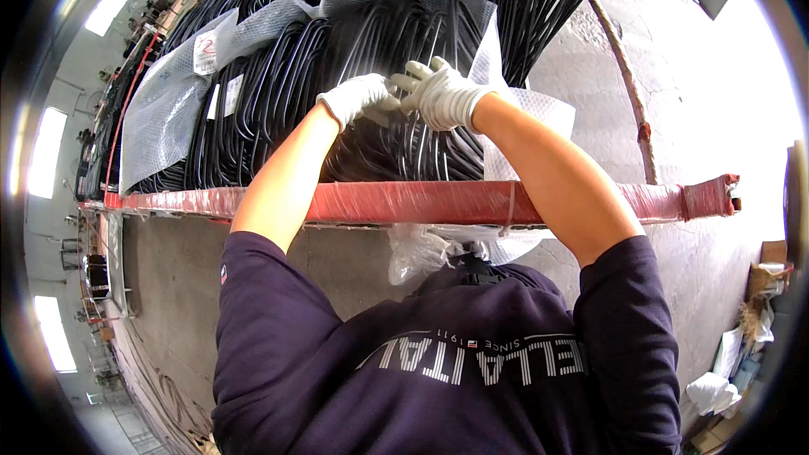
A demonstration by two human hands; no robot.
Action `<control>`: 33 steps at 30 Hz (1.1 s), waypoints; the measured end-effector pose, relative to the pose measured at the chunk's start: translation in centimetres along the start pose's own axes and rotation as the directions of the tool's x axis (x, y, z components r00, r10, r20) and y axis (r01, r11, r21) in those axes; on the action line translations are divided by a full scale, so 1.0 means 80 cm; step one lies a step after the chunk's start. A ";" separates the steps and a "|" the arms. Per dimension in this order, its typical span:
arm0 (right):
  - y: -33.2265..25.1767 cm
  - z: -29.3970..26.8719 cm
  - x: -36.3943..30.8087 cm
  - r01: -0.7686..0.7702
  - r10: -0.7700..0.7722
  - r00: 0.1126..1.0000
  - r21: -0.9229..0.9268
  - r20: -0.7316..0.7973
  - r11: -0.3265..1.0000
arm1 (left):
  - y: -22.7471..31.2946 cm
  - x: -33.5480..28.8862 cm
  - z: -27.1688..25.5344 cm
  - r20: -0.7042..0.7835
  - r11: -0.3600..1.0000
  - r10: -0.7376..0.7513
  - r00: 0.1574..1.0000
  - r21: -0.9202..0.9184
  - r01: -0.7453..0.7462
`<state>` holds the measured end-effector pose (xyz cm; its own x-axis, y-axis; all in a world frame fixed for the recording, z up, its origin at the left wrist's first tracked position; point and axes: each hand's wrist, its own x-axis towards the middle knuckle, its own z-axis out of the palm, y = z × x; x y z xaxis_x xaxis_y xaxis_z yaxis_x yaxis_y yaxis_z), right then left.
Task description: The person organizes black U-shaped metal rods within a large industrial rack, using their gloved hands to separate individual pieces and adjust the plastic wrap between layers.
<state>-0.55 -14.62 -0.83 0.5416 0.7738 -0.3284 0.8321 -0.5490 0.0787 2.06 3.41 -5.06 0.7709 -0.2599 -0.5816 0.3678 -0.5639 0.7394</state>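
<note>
Thing pinched between hands (396, 97) too small to tell (fingertips overlap); black tubes (278, 109) partly under bubble wrap (160, 109).

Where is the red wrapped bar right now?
In the head view, the red wrapped bar runs across the middle of the picture, just below both gloved hands and the stacked black bent tubes, above the person's chest.

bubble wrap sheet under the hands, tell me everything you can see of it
The bubble wrap sheet is clear, dimpled plastic, draped over the top of a stack of black bent metal tubes. It looks crumpled and loosely laid, not taped flat. Its right side hangs down past the red wrapped bar, bunching below it. The gloved left hand and gloved right hand meet on the tubes at the sheet's lower edge; whether they pinch the wrap itself cannot be told. A second sheet lies further left.
</note>
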 end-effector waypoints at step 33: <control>0.001 0.012 0.018 -0.022 0.010 0.979 -0.057 -0.204 0.998 | -0.034 0.005 -0.018 0.280 0.984 0.027 0.960 -0.175 0.023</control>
<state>0.18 -13.90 -2.19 0.5632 0.8162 -0.1290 0.8252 -0.5473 0.1397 2.13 5.98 -6.86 0.6038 -0.4844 -0.6331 0.4711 -0.4237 0.7736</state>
